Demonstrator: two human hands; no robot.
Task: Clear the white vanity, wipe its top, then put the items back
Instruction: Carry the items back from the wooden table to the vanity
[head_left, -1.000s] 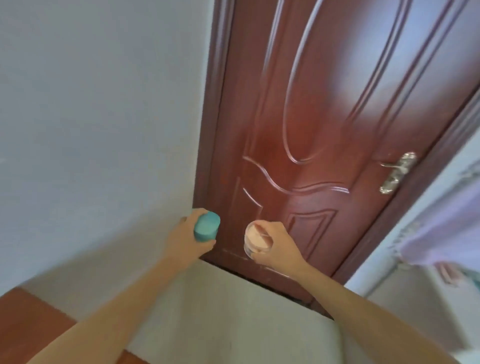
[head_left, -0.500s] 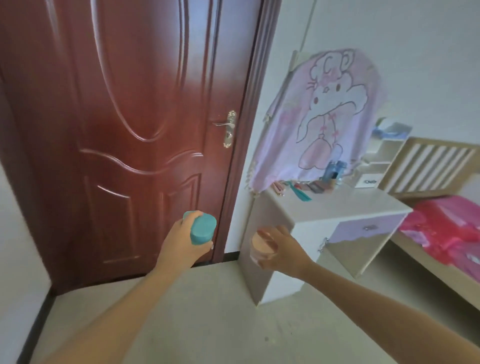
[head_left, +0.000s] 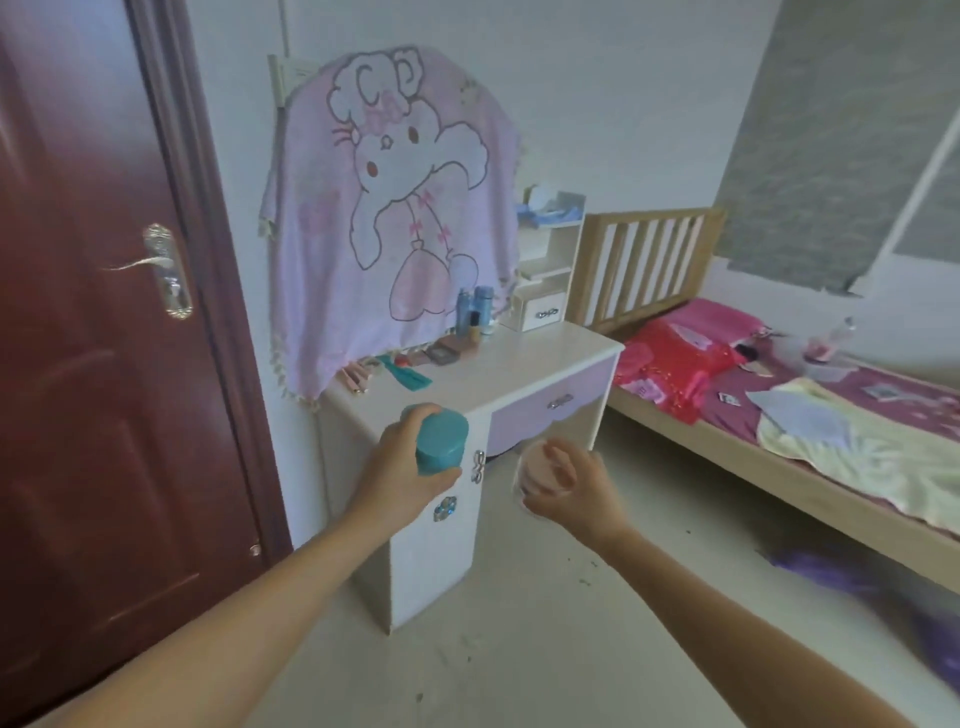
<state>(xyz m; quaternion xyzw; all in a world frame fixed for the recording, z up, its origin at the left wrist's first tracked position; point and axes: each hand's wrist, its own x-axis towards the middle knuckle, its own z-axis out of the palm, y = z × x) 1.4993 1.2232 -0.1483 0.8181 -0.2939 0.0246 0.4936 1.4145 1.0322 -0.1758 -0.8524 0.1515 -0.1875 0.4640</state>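
l hand (head_left: 397, 470) tight round teal jar (head_left: 440, 447), axis near-vertical, lid (head_left: 442, 423) up; r hand (head_left: 574, 496) round pink compact (head_left: 534, 470)

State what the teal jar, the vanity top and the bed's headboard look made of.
Teal jar: likely plastic, matte, uniform colour.
Vanity top: probably laminated board, smooth white with a soft sheen.
Headboard: light wood slats in a pale natural tone, seemingly unpainted.
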